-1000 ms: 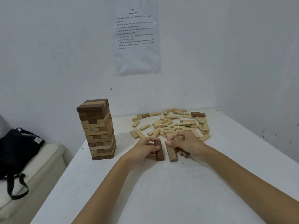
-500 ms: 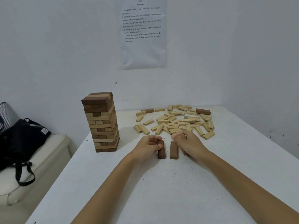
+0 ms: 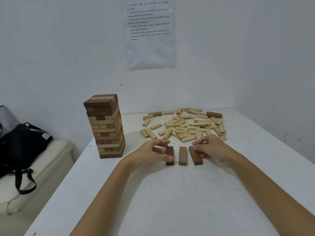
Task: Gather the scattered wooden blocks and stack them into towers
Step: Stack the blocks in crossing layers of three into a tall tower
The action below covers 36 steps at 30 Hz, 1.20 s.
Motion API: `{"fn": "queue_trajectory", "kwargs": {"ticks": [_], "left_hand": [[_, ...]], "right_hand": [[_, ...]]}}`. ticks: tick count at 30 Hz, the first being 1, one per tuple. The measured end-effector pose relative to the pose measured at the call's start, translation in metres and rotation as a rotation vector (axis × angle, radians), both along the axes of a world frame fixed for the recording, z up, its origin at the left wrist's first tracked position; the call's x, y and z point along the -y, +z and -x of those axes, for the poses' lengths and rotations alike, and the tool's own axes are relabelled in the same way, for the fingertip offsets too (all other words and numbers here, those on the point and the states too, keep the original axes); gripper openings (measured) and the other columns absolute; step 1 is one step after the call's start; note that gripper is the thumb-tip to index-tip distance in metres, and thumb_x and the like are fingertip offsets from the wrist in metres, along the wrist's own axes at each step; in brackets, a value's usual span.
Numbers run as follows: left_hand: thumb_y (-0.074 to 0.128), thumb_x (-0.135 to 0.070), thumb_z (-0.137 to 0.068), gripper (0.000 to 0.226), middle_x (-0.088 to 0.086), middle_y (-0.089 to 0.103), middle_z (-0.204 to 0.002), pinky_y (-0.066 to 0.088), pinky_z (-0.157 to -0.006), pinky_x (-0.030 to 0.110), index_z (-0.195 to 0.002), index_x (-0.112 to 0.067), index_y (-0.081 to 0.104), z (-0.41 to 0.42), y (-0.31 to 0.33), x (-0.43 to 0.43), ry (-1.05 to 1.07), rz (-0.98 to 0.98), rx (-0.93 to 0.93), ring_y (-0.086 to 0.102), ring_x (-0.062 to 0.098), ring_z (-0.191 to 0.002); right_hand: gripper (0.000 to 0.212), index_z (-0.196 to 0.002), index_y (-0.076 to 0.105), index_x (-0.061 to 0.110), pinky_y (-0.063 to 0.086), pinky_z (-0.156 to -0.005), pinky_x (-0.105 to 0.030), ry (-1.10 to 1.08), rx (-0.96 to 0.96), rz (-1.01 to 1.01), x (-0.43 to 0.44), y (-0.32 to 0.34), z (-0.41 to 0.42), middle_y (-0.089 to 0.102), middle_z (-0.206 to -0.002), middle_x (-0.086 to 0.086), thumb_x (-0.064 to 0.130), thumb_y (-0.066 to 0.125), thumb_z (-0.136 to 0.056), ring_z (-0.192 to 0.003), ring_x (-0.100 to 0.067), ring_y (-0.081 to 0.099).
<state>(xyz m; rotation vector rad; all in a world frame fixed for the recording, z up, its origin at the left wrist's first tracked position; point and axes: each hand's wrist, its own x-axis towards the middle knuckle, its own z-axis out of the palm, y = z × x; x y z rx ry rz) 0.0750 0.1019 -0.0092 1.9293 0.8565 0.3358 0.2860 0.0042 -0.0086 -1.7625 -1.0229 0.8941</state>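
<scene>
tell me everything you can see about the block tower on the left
The tower is a tall, upright stack of rectangular wooden blocks, light and dark brown mixed, three per layer with layers crossing. Its top layer shows a light block between two dark ones. It stands on the white table near its left edge; nothing else touches it.

This looks like a plain room in a home, set up as a small work spot: bare white walls (image 3: 51, 48) meet in a corner, and a white table (image 3: 170, 201) with a speckled, scuffed top stands in that corner. A printed sheet (image 3: 150, 31) of numbered steps hangs on the wall above the wooden blocks (image 3: 185, 126) on the table. To the left is a cream cushioned seat (image 3: 42, 167) with a black bag (image 3: 22, 145) lying on it.
</scene>
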Motion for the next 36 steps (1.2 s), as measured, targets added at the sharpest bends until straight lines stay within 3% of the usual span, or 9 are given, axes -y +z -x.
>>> {"fn": "queue_trajectory", "kwargs": {"ticks": [2, 5, 7, 9, 12, 15, 25, 30, 36], "left_hand": [[0.084, -0.034, -0.070, 0.072, -0.012, 0.055, -0.120, 0.045, -0.090, 0.019, -0.133, -0.039, 0.049, 0.001, -0.001, 0.001, -0.040, -0.042, -0.056, 0.055, 0.004, -0.105], [0.085, -0.035, -0.067, 0.074, -0.012, 0.052, -0.115, 0.045, -0.083, 0.018, -0.131, -0.041, 0.050, 0.000, -0.005, 0.004, -0.010, -0.115, -0.050, 0.054, 0.003, -0.089], [0.086, -0.039, -0.065, 0.074, -0.014, 0.052, -0.114, 0.041, -0.078, 0.015, -0.130, -0.040, 0.052, -0.002, -0.009, 0.005, 0.004, -0.172, -0.029, 0.051, -0.002, -0.087], [0.087, -0.043, -0.061, 0.075, -0.018, 0.052, -0.119, 0.038, -0.079, 0.013, -0.129, -0.038, 0.053, -0.005, -0.013, 0.006, 0.003, -0.224, -0.006, 0.049, -0.008, -0.102], [0.086, -0.046, -0.061, 0.075, -0.023, 0.050, -0.126, 0.035, -0.083, 0.010, -0.128, -0.037, 0.055, -0.008, -0.017, 0.007, -0.007, -0.254, 0.017, 0.043, -0.008, -0.117], [0.085, -0.042, -0.065, 0.072, -0.025, 0.049, -0.126, 0.036, -0.077, 0.008, -0.130, -0.036, 0.054, -0.007, -0.016, 0.009, -0.001, -0.259, 0.026, 0.046, -0.012, -0.104], [0.085, -0.026, -0.069, 0.066, -0.019, 0.056, -0.121, 0.035, -0.069, -0.004, -0.129, -0.029, 0.056, -0.005, -0.015, 0.010, -0.033, -0.195, 0.070, 0.044, -0.032, -0.081], [0.086, -0.027, -0.067, 0.067, -0.021, 0.056, -0.120, 0.034, -0.069, -0.005, -0.128, -0.030, 0.058, -0.004, -0.016, 0.008, -0.032, -0.197, 0.071, 0.043, -0.033, -0.081], [0.087, -0.034, -0.065, 0.068, -0.019, 0.058, -0.122, 0.036, -0.069, -0.002, -0.127, -0.036, 0.058, -0.004, -0.016, 0.007, -0.022, -0.225, 0.053, 0.048, -0.025, -0.083]], "right_hand": [[0.030, -0.115, 0.063, 0.009, 0.054, -0.068, -0.016, 0.109, 0.088, 0.028, 0.004, 0.005, -0.004, 0.058, -0.109, -0.008, 0.016, 0.071, -0.087, -0.069, -0.013, 0.059], [0.064, -0.129, 0.056, 0.029, 0.046, -0.097, -0.027, 0.364, 0.218, 0.131, 0.010, 0.011, -0.013, 0.056, -0.120, 0.001, 0.037, 0.083, -0.072, -0.100, -0.013, 0.062], [0.078, -0.133, 0.050, 0.037, 0.045, -0.100, -0.028, 0.410, 0.276, 0.165, 0.011, 0.009, -0.016, 0.056, -0.117, -0.001, 0.036, 0.088, -0.064, -0.107, -0.011, 0.059], [0.083, -0.131, 0.050, 0.041, 0.049, -0.098, -0.033, 0.402, 0.311, 0.134, 0.009, 0.004, -0.015, 0.055, -0.116, -0.001, 0.038, 0.091, -0.059, -0.102, -0.011, 0.062], [0.078, -0.126, 0.055, 0.042, 0.055, -0.088, -0.031, 0.412, 0.340, 0.061, 0.007, -0.001, -0.013, 0.055, -0.115, -0.002, 0.039, 0.091, -0.058, -0.088, -0.008, 0.063], [0.072, -0.126, 0.057, 0.039, 0.049, -0.070, -0.018, 0.408, 0.353, 0.010, 0.007, -0.002, -0.011, 0.056, -0.110, -0.002, 0.035, 0.090, -0.062, -0.072, 0.000, 0.059], [0.062, -0.115, 0.064, 0.042, 0.047, -0.075, -0.014, 0.395, 0.358, -0.091, 0.006, -0.008, -0.005, 0.058, -0.101, -0.001, 0.035, 0.091, -0.061, -0.081, -0.003, 0.053], [0.065, -0.118, 0.064, 0.040, 0.050, -0.085, -0.017, 0.397, 0.362, -0.114, 0.003, -0.013, -0.007, 0.059, -0.111, 0.001, 0.037, 0.091, -0.060, -0.098, -0.007, 0.057], [0.067, -0.115, 0.065, 0.045, 0.052, -0.093, -0.026, 0.392, 0.358, -0.148, -0.002, -0.021, -0.010, 0.060, -0.115, 0.005, 0.047, 0.091, -0.054, -0.099, -0.003, 0.058]]}}
